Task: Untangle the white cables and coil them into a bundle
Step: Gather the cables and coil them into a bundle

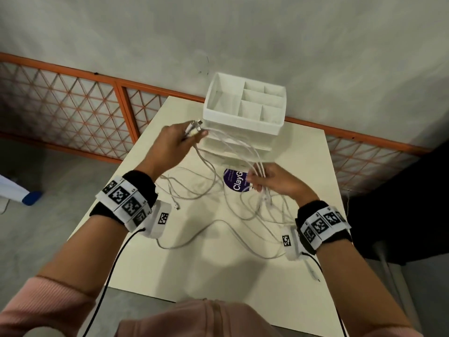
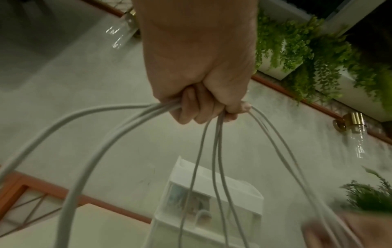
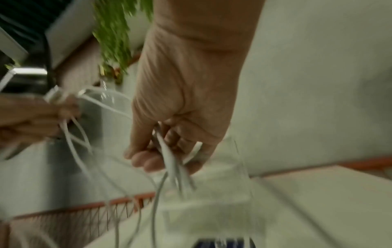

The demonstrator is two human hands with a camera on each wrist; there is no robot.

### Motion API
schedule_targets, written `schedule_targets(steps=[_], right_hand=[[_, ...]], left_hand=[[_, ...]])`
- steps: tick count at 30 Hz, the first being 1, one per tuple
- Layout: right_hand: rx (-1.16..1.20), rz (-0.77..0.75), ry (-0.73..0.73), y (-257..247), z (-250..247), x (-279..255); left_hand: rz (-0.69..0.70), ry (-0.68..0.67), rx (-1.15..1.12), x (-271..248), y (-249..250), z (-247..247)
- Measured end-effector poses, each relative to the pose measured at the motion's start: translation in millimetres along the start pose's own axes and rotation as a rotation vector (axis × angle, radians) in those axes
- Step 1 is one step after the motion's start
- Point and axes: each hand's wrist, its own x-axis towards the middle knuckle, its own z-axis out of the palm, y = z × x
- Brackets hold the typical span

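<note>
Several thin white cables (image 1: pixel 211 188) sprawl in loose loops over the cream table (image 1: pixel 209 271). My left hand (image 1: pixel 179 139) is raised above the table's far left and grips a bunch of cable ends, plugs sticking out past the fingers. In the left wrist view the left hand (image 2: pixel 203 107) is a closed fist with the white cables (image 2: pixel 214 151) fanning down from it. My right hand (image 1: pixel 269 180) holds the same strands further along, fingers curled round them. The right wrist view, blurred, shows the right hand (image 3: pixel 169 156) closed on the white cables (image 3: pixel 174 167).
A white compartment organizer (image 1: pixel 245 110) stands at the table's far edge, close behind my left hand. A round purple sticker (image 1: pixel 237 181) lies on the table by my right hand. An orange lattice railing (image 1: pixel 73 105) and a grey wall run behind. A loose plug (image 1: pixel 177 205) lies near my left wrist.
</note>
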Motion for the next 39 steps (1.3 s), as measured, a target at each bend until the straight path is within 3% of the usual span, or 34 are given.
schedule_targets(steps=[5, 11, 14, 18, 21, 25, 30, 35, 39], right_hand=[[-0.071, 0.09, 0.038, 42.0, 22.4, 10.8], [-0.112, 0.22, 0.012, 79.3, 19.7, 18.7], [-0.389, 0.295, 0.143, 83.2, 26.5, 25.5], [-0.523, 0.157, 0.089, 57.6, 64.4, 49.5], [-0.521, -0.013, -0.108, 42.5, 109.7, 71.3], [-0.451, -0.067, -0.405, 34.0, 166.3, 96.3], [-0.643, -0.265, -0.436, 41.3, 197.6, 113.0], [-0.587, -0.139, -0.316, 44.7, 179.6, 117.0], [-0.612, 0.097, -0.409, 32.6, 145.3, 107.0]], left_hand=[[0.005, 0.003, 0.187, -2.5, -15.9, -2.5], [-0.041, 0.092, 0.22, 6.2, -36.7, -20.0], [-0.077, 0.078, 0.287, 9.2, -49.1, -24.2], [-0.159, 0.136, 0.4, 8.4, -60.6, -22.6], [-0.253, 0.171, 0.437, 9.4, -66.8, -18.0], [-0.339, 0.176, 0.418, 8.0, -78.9, -6.1], [-0.394, 0.14, 0.403, 7.9, -87.9, 4.3], [-0.387, 0.098, 0.352, 12.1, -91.4, 16.7], [-0.405, 0.028, 0.282, 18.6, -84.8, 28.6]])
